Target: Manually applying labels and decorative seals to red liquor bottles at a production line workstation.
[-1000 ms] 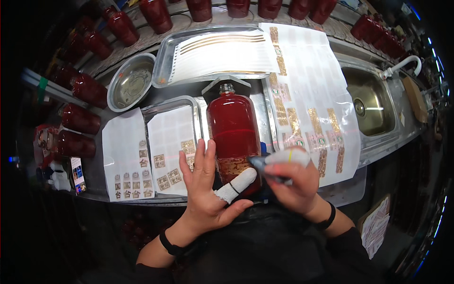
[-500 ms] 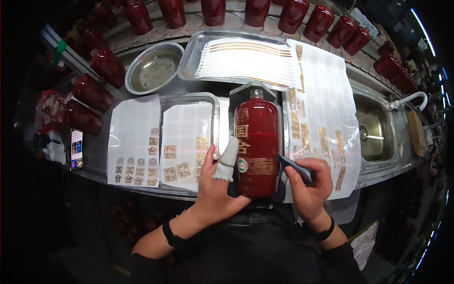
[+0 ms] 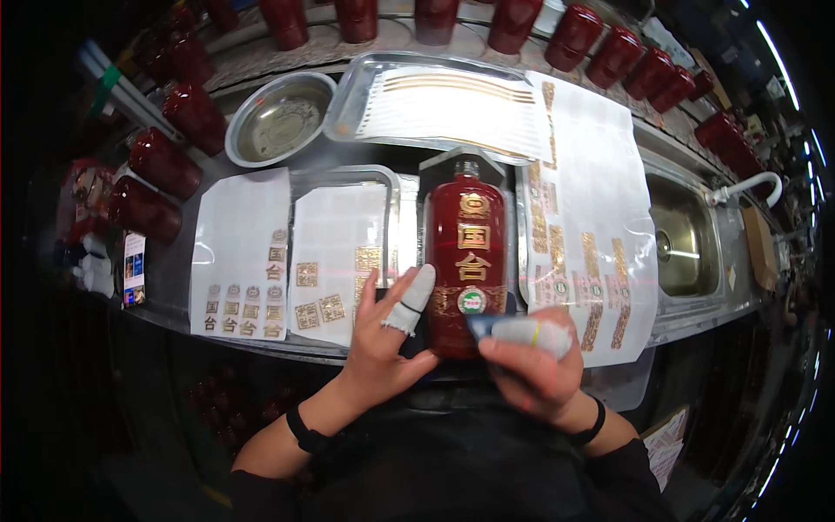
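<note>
Bottle [image 3: 470, 254] wore gold stickers [image 3: 473, 235], with more left on sheets [image 3: 596, 165]. Your left hand [image 3: 374, 344] spread beside the bottle; your right hand [image 3: 541, 361] pinched a dark tool [image 3: 481, 325].

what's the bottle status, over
Left hand at left edge of red bottle; right hand gripping blue-grey piece. Bottle lying face up. Right hand hides lower right corner.

Red bottle [image 3: 467, 258] is rotated: gold characters [image 3: 473, 237] and round emblem [image 3: 471, 301], previously at its left edge, are now central. Right hand [image 3: 541, 367] brings blue-grey tool [image 3: 484, 325] over its lower front.
</note>
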{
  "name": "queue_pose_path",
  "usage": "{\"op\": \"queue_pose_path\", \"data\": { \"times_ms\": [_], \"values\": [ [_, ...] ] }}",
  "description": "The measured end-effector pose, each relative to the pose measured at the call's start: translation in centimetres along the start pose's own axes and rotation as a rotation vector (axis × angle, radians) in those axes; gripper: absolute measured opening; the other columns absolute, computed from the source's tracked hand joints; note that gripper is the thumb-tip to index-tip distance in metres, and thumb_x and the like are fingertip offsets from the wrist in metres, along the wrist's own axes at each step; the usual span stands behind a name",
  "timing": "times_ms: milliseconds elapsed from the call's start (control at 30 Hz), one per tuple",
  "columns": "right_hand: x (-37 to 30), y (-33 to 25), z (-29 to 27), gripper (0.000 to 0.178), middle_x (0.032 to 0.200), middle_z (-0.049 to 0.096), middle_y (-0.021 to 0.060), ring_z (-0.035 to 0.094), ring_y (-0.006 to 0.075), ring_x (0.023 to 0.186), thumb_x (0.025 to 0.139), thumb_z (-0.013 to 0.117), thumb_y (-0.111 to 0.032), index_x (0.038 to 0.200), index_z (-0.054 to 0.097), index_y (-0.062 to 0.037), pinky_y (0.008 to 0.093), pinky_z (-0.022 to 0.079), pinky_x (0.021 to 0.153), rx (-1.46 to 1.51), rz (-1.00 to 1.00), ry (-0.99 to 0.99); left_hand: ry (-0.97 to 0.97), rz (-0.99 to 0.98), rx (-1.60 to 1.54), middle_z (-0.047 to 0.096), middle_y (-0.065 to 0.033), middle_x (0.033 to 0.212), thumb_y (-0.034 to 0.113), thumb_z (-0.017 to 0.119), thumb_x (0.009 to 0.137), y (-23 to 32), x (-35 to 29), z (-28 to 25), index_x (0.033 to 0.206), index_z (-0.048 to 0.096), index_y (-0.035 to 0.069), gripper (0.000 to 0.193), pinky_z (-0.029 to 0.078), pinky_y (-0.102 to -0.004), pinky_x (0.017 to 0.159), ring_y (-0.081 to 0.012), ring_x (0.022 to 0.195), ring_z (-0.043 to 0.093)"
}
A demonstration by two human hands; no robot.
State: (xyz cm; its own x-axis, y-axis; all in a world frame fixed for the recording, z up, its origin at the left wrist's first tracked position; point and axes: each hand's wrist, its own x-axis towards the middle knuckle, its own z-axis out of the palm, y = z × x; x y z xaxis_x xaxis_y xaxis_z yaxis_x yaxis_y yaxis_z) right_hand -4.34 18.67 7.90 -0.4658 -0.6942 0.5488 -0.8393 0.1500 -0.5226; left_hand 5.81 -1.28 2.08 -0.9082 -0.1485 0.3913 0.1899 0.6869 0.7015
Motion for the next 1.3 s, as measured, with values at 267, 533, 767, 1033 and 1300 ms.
{"op": "queue_pose_path", "data": {
  "times_ms": [267, 533, 767, 1033, 1300],
  "values": [
    [0.2, 0.0, 0.1, 0.038, 0.085, 0.069, 0.0065, 0.065, 0.0214, 0.074, 0.064, 0.081, 0.003, 0.099, 0.072, -0.0102, 0.0353, 0.050, 0.069, 0.014, 0.256, 0.213, 0.084, 0.068, 0.101, 0.051, -0.0284, 0.138, 0.018, 0.078, 0.068, 3.3, 1.2, -1.5, 0.135, 0.049, -0.007, 0.078, 0.027, -0.0632, 0.110, -0.0400, 0.127, 0.053],
    [0.9, -0.1, 0.4, 0.028, 0.082, 0.069, 0.0122, 0.067, 0.0226, 0.066, 0.072, 0.083, -0.001, 0.094, 0.069, -0.0069, 0.0286, 0.053, 0.060, 0.092, 0.366, 0.297, -0.015, 0.060, 0.039, 0.046, -0.0224, 0.146, 0.016, 0.075, 0.065, 2.8, 2.3, -1.6, 0.137, 0.052, -0.002, 0.078, 0.022, -0.0566, 0.115, -0.0371, 0.137, 0.044],
    [-0.4, -0.7, 0.4, 0.036, 0.083, 0.068, 0.0090, 0.064, 0.0234, 0.069, 0.067, 0.085, 0.002, 0.097, 0.067, -0.0074, 0.0329, 0.051, 0.064, 0.028, 0.365, 0.246, -0.085, 0.207, -0.024, 0.047, -0.0191, 0.146, 0.015, 0.074, 0.068, 2.9, 3.7, -1.8, 0.142, 0.046, 0.000, 0.081, 0.025, -0.0560, 0.113, -0.0357, 0.139, 0.042],
    [-0.6, -0.5, -1.1, 0.027, 0.090, 0.064, 0.0056, 0.062, 0.0137, 0.078, 0.076, 0.080, 0.002, 0.097, 0.064, -0.0021, 0.0280, 0.050, 0.068, 0.168, 0.599, 0.208, -0.052, 0.057, -0.031, 0.051, -0.0209, 0.141, 0.022, 0.078, 0.079, 2.1, 4.0, -4.3, 0.141, 0.048, 0.002, 0.072, 0.037, -0.0493, 0.108, -0.0306, 0.133, 0.049],
    [-0.8, 1.0, -1.0, 0.024, 0.093, 0.060, 0.0041, 0.057, 0.0118, 0.085, 0.077, 0.080, -0.004, 0.094, 0.063, -0.0013, 0.0241, 0.046, 0.077, 0.360, 0.739, 0.317, -0.027, -0.659, 0.485, 0.065, -0.0114, 0.077, 0.017, 0.083, 0.068, -9.4, 1.1, -11.0, 0.091, 0.062, 0.001, 0.035, 0.048, -0.0414, 0.072, -0.0303, 0.077, 0.063]
  ]
}}
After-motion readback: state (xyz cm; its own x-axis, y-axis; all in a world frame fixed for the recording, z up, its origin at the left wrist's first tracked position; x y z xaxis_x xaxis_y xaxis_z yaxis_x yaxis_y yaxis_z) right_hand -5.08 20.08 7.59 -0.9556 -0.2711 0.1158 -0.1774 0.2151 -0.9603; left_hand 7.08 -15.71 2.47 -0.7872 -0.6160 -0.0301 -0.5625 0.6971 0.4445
